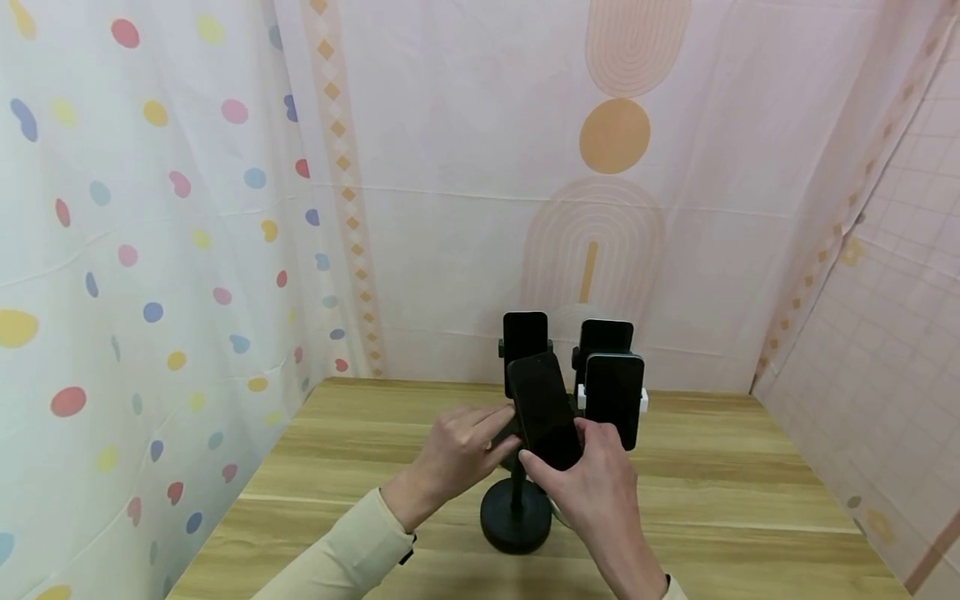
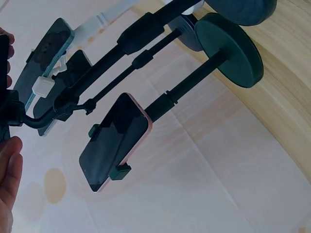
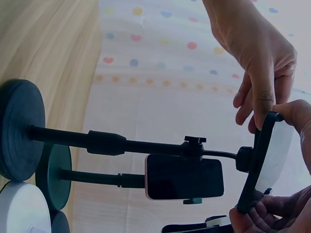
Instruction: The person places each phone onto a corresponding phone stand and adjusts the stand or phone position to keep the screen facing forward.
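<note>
A black smartphone (image 1: 546,412) stands tilted at the head of a black phone holder (image 1: 517,510) with a round base. My right hand (image 1: 600,483) grips its lower part, thumb at the left edge and fingers at the right. From the left, my left hand (image 1: 453,450) pinches the side of the holder's head. In the right wrist view the left hand (image 3: 260,58) reaches down to that edge. The phone (image 3: 266,155) appears there nearly side-on, against the holder's joint (image 3: 244,159). Its back and the clamp are partly hidden.
Behind stand several more holders with phones: a pink-edged phone (image 2: 116,138) in a green holder (image 2: 228,48), a phone (image 1: 613,400) in white clamps, and another phone (image 1: 606,335) behind it. Patterned curtains (image 1: 450,250) surround the wooden table (image 1: 720,500).
</note>
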{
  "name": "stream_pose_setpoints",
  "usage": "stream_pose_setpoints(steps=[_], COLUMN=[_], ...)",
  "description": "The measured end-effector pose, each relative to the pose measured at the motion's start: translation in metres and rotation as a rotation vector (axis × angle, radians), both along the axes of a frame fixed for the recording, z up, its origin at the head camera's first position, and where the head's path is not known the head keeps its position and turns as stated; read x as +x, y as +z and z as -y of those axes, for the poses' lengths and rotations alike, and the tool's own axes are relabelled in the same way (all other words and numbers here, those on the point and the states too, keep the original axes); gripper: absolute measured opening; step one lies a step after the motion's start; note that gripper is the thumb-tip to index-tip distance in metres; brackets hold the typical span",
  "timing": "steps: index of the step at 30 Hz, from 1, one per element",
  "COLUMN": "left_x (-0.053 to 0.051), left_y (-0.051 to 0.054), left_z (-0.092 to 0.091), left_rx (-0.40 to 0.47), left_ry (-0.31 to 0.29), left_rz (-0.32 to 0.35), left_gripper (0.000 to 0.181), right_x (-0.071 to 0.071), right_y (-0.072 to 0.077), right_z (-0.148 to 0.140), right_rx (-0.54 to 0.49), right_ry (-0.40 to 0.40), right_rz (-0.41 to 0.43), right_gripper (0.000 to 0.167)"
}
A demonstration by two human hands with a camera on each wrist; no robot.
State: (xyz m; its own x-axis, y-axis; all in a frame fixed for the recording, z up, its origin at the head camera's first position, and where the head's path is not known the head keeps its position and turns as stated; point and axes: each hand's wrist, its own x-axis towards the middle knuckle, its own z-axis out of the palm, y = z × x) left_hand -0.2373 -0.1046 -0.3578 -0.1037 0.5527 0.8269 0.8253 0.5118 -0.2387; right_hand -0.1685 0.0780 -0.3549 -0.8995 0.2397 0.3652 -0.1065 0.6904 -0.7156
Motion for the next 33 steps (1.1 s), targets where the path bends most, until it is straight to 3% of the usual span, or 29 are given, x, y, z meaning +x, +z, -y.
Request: stream_pose_setpoints(steps=[6,15,21,28,33], left_x=[-0.004,-0.004,-0.005,-0.004,-0.005], left_y=[-0.002,-0.003,-0.006,-0.008,-0.009], left_z=[0.001,0.004,0.007,0.008,0.008], left_rx=[0.008,0.004,-0.001,-0.006,-0.002], left_ry=[-0.039,-0.065,-0.061,-0.061,-0.06], left_rz=[-0.074,-0.09,-0.107,-0.129,-0.152], left_gripper=[0.047,0.05,0.047,0.027,0.03], right_x=[0.0,0.001,0.001,0.001,0.001], right_y=[-0.003,-0.005,-0.008,-0.01,-0.013], right_z=[0.002,0.006,0.008,0.009,0.008], right_rx=[0.04,0.076,0.092,0.104,0.113], right_ry=[-0.025,-0.043,-0.059,-0.065,-0.06], right_rz=[-0.06,-0.11,-0.141,-0.154,-0.19], right_gripper=[0.077,0.075,0.074,0.074,0.073])
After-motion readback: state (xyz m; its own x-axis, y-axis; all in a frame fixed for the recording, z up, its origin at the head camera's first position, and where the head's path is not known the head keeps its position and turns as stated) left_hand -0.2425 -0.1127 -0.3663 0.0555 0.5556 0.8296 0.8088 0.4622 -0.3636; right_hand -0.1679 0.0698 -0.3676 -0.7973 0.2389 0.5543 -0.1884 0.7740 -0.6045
